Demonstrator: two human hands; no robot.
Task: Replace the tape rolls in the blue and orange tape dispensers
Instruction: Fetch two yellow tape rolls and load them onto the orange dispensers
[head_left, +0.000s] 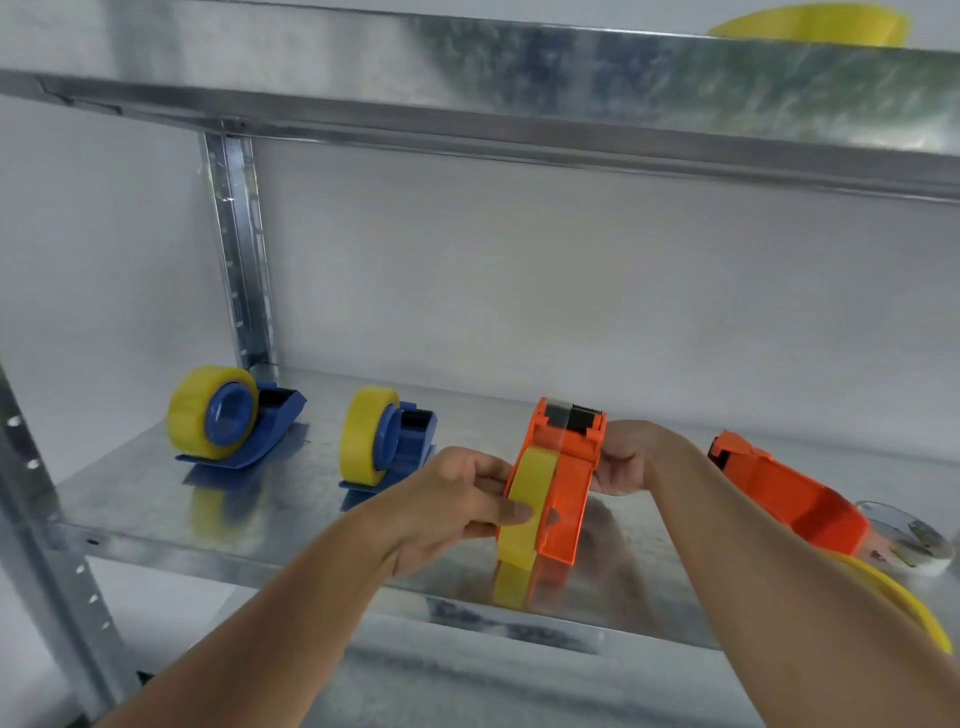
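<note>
Already both blue dispensers (244, 421) (395, 441) on the shelf (130, 499) carry yellow rolls; the left hand (457, 499) has its grip closed on a yellow roll (524, 504) at the upright orange dispenser (563, 483), which the right hand (623, 457) clasps; the second orange dispenser (789, 493) looks unloaded, likely last
</note>
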